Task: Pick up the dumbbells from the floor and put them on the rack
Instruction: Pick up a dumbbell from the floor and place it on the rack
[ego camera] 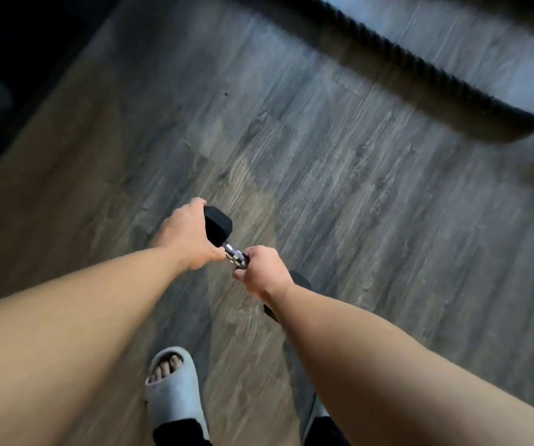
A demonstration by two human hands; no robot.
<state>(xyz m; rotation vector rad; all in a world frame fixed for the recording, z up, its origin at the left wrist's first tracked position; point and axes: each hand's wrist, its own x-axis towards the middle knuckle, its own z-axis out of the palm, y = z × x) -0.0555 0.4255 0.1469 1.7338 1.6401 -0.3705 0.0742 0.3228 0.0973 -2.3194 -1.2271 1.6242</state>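
A black hex dumbbell (218,227) with a knurled metal handle hangs above the wooden floor, held in both hands. My left hand (184,235) cups its far black head. My right hand (264,271) is wrapped around the metal handle. The near black head shows only partly behind my right wrist. No rack is in view.
Grey-brown wood plank floor (371,194) fills the view. A thick black battle rope (420,75) curves across the upper right. A dark mat or wall edge (18,59) lies at the upper left. My foot in a grey slipper (174,384) stands below the hands.
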